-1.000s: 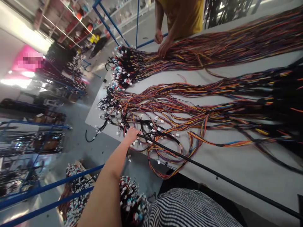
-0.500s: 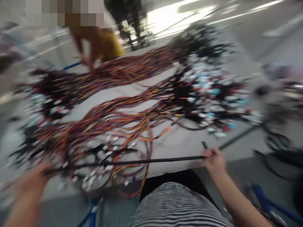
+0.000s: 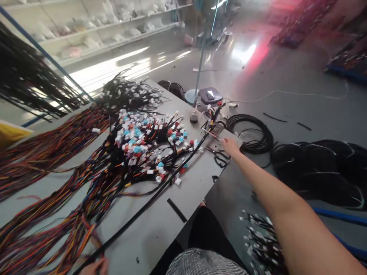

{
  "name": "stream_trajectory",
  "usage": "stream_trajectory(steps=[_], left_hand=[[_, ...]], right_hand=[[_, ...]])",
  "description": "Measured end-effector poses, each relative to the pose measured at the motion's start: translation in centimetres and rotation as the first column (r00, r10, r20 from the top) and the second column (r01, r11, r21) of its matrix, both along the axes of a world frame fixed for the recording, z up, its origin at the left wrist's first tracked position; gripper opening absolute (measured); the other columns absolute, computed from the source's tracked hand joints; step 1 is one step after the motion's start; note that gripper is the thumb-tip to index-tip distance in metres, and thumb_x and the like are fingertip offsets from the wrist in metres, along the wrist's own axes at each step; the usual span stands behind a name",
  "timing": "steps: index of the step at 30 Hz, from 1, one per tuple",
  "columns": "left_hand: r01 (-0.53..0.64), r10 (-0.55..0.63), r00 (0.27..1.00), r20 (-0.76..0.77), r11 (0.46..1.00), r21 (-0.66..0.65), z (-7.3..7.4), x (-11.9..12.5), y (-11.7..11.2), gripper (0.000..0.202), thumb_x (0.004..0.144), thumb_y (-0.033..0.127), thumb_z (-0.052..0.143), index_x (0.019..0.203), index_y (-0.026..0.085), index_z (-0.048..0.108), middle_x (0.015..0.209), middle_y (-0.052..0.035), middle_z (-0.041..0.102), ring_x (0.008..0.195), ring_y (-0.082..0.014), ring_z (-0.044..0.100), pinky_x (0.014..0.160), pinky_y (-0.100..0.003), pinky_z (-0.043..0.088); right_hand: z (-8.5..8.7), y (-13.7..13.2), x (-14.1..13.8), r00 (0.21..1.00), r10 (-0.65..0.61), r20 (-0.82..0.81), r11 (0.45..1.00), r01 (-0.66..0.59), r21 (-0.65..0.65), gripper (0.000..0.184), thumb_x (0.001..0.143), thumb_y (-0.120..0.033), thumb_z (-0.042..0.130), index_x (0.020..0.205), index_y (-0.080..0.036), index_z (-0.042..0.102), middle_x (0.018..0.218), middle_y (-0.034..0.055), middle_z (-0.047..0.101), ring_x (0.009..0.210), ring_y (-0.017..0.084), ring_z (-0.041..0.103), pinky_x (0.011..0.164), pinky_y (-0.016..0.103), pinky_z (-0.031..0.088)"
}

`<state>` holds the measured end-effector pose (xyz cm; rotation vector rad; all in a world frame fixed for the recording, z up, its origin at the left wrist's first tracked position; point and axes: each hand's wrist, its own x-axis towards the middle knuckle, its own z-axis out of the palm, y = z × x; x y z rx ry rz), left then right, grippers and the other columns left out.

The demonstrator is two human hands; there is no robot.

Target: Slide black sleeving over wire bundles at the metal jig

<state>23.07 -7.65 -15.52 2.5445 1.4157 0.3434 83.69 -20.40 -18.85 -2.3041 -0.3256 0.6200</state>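
A long black-sleeved wire harness point(image 3: 149, 202) runs diagonally over the table, its far end showing coloured wires and small connectors. At the bottom edge, my left hand point(image 3: 96, 266) is closed at its near part; the frame cuts off much of the hand. My right hand point(image 3: 230, 147) reaches to the table's far right corner, fingers pinched together beside a small clear tray point(image 3: 213, 131). What it grips there is too small to make out. Close below that hand lie black-handled scissors point(image 3: 221, 158). A short black strip point(image 3: 176, 210) rests near the front edge.
Bundles of coloured wires point(image 3: 57, 214) with white, blue and red connectors point(image 3: 137, 141) cover the table's left and middle. Coils of black tubing point(image 3: 252, 131) lie on the floor at right. A blue-framed rack holding harnesses point(image 3: 263, 244) stands low beside me. A thin upright pole point(image 3: 202, 61) rises behind the table.
The view has swung right. My right hand has left the black sleeving and moved to the table's far right corner. My left hand is still at the black-sleeved harness.
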Motion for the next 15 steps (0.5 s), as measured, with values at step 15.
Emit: stream_trajectory(steps=[15], left_hand=[[0.200, 0.130, 0.914, 0.383, 0.679, -0.706, -7.0, 56.3, 4.3, 0.048, 0.094, 0.052, 0.038, 0.076, 0.015, 0.064, 0.075, -0.0093, 0.065, 0.075, -0.0205, 0.061, 0.068, -0.030, 0.047]], right_hand=[[-3.9, -6.9, 2.5, 0.674, 0.296, -0.676, 0.938, -0.070, 0.340, 0.037, 0.073, -0.050, 0.063, 0.065, -0.016, 0.052, 0.053, -0.0017, 0.049, 0.044, 0.008, 0.039, 0.040, 0.018, 0.027]])
